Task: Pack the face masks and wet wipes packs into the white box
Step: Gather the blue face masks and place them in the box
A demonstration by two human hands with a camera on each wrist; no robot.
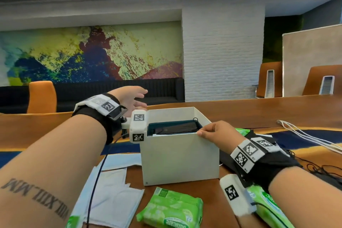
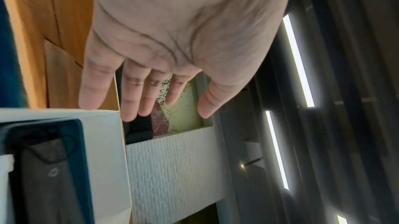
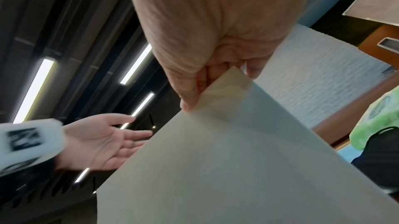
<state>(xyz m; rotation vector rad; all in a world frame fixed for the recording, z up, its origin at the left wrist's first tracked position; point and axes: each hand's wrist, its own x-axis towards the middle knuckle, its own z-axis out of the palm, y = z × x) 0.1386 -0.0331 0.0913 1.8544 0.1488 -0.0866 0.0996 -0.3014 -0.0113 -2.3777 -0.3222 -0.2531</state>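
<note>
The white box (image 1: 179,159) stands open-topped on the wooden table, with a dark face mask (image 1: 175,128) lying inside on a teal-edged pack. My right hand (image 1: 209,133) pinches the box's near right corner (image 3: 228,81) between thumb and fingers. My left hand (image 1: 133,99) hovers with straight fingers above the box's far left corner and holds nothing; the left wrist view shows its palm (image 2: 172,40) above the rim (image 2: 64,113). Green wet wipes packs (image 1: 172,209) lie in front of the box, another (image 1: 268,205) under my right forearm. Pale blue face masks (image 1: 111,190) lie at front left.
Black face masks with loops (image 1: 318,170) lie right of the box. White cables (image 1: 305,135) run across the table at right. Orange chairs (image 1: 41,96) and a black sofa stand beyond the table. A green pack (image 1: 242,131) sits behind my right hand.
</note>
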